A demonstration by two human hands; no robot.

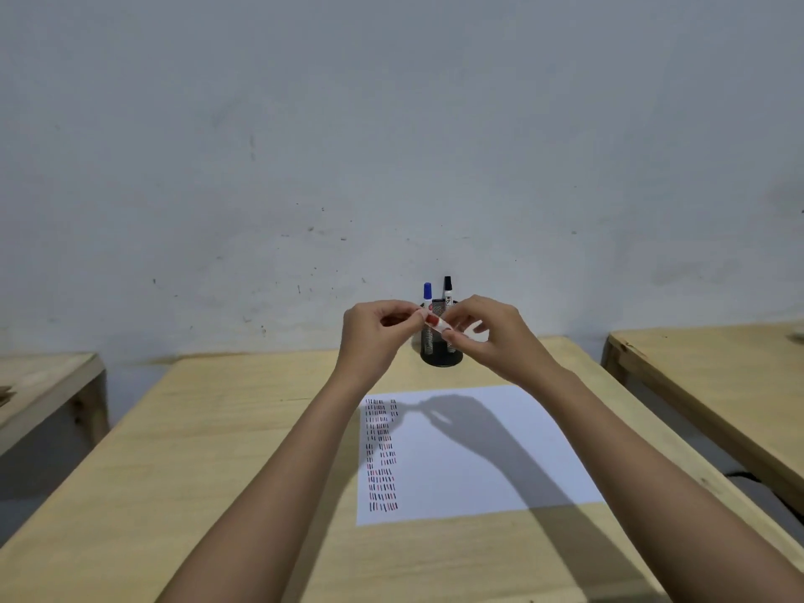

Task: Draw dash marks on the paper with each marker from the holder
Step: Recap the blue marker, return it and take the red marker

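A red marker (pixel 436 322) with a white barrel is held between both hands above the table, in front of the holder. My left hand (pixel 374 337) pinches its red cap end; my right hand (pixel 491 337) grips the white barrel. Whether the cap is on or off I cannot tell. Behind them stands a black mesh holder (pixel 439 352) with a blue-capped marker (pixel 427 293) and a black-capped marker (pixel 447 287) upright in it. A white paper (pixel 478 454) lies on the table, with columns of black and red dash marks (pixel 382 454) along its left side.
The wooden table (pixel 195 450) runs to a grey wall at the back. Another wooden table (pixel 718 385) stands to the right across a gap, and a third (pixel 48 385) to the left.
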